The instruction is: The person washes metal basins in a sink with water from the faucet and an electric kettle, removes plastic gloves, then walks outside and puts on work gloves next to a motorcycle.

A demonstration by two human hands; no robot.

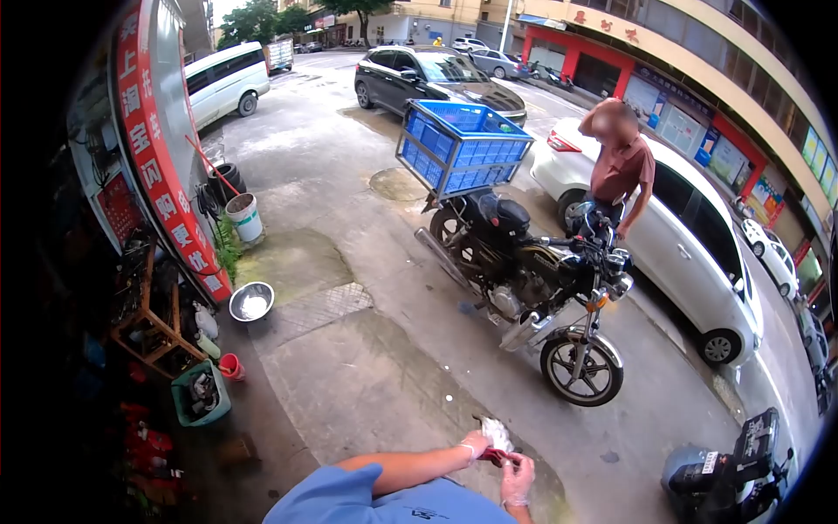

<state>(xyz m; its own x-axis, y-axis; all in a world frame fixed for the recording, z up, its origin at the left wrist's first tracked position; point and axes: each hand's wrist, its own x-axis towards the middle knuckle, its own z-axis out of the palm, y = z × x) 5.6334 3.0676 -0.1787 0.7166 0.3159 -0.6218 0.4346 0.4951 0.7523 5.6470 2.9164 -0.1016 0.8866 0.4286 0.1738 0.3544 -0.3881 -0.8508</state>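
Both my hands are low in the view, in thin see-through gloves, close together in front of my blue shirt. My left hand (476,443) reaches in from the left with its fingers closed on a small dark red thing (496,457). My right hand (518,477) has its thumb and fingers pinched at the other side of that thing. Just beyond my left hand is a white, crumpled or fluffy thing (497,434), touching or right beside the red one. A short dark brown bit shows at its far edge. What these are is too small to tell.
A motorcycle (524,262) with a blue crate (467,144) stands ahead, with a person (620,166) behind it by a white car (681,218). A metal basin (252,301), a green bin (201,397) and a red cup (231,367) stand left. Another parked bike (733,472) is at lower right.
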